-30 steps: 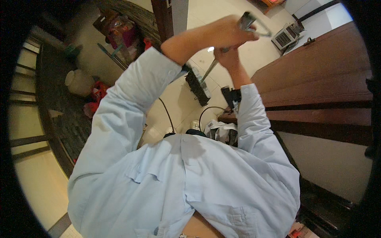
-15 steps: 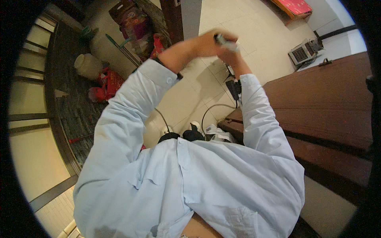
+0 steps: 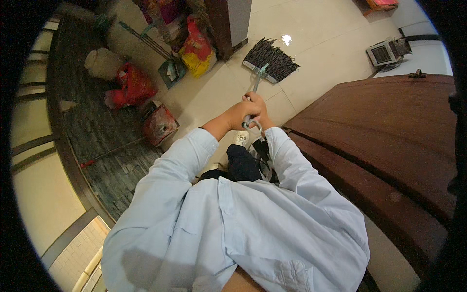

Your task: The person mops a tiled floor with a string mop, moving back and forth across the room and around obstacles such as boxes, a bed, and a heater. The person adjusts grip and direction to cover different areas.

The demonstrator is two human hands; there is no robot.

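Note:
A mop (image 3: 270, 62) with dark shaggy strands, a grey head plate and a pale green joint rests on the tiled floor ahead of me. Its grey handle runs back toward my body and looks foreshortened. My left hand (image 3: 236, 115) is wrapped round the handle near its top end. Close against it, my right hand (image 3: 260, 104) also grips the handle, its fingers curled over it. A pale loop hangs from the handle's end beside my right wrist. Part of the grip is hidden where the hands overlap.
A dark wooden door (image 3: 374, 126) stands at the right, with a small box-shaped appliance (image 3: 386, 54) beyond it. To the left are a dustpan (image 3: 171, 72), a red bag (image 3: 136, 85), a pale bucket (image 3: 103, 64) and a reddish box (image 3: 160, 125). A wall corner (image 3: 232, 22) juts in ahead.
My hands have come down and closer to my body, still on the handle. The mop head, hidden before, now shows on the floor. My view has shifted slightly.

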